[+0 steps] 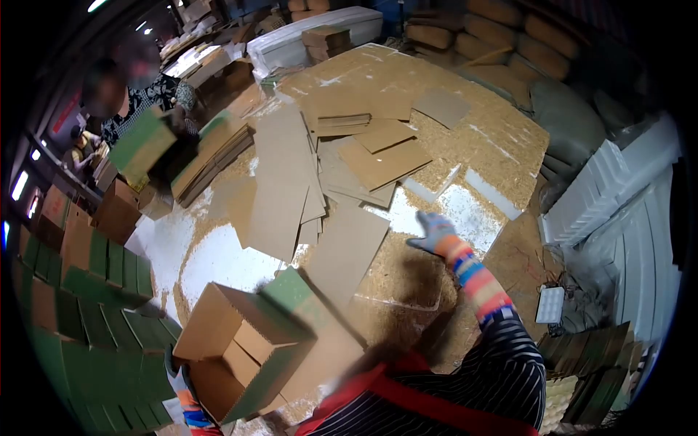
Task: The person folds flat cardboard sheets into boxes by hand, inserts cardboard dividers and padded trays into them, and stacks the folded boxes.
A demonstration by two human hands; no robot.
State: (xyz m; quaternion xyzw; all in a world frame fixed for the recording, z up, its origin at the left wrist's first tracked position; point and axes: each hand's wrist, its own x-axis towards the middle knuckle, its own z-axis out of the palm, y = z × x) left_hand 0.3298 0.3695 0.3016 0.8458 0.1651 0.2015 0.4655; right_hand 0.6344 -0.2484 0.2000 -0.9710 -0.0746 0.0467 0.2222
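1. Gripping an open cardboard carton (240, 341) by its left side, the gloved left hand (177, 379) is partly hidden at the rim; the carton sits at the near left, tilted, its mouth turned toward the camera.
2. The gloved right hand (438, 234) is released, fingers spread, reaching out over the particle-board table (502, 138); its exact height above the surface is hard to judge.
3. Beside the carton's right wall, partly covered by it, lies a green-and-brown cardboard panel (327, 349); I cannot tell whether it belongs to the carton.
4. A flat cardboard sheet (347, 251) runs between carton and right hand, its right edge slanting just left of the fingers. More overlapping cardboard sheets (280, 182) spread across the table's middle, corners jutting in several directions.
5. Two white foam strips lie beyond the hand: one (493, 194) close to the table's right edge, the other (429, 190) next to the sheets.
6. Open room for the right hand stretches over the board toward the far right edge; the left side is tighter, with green-banded cartons (94, 363) stacked close by the left hand.
7. Past the right edge stands a white foam stack (618, 189). At the far left, a co-worker (149, 94) handles a green-and-tan carton (142, 149).
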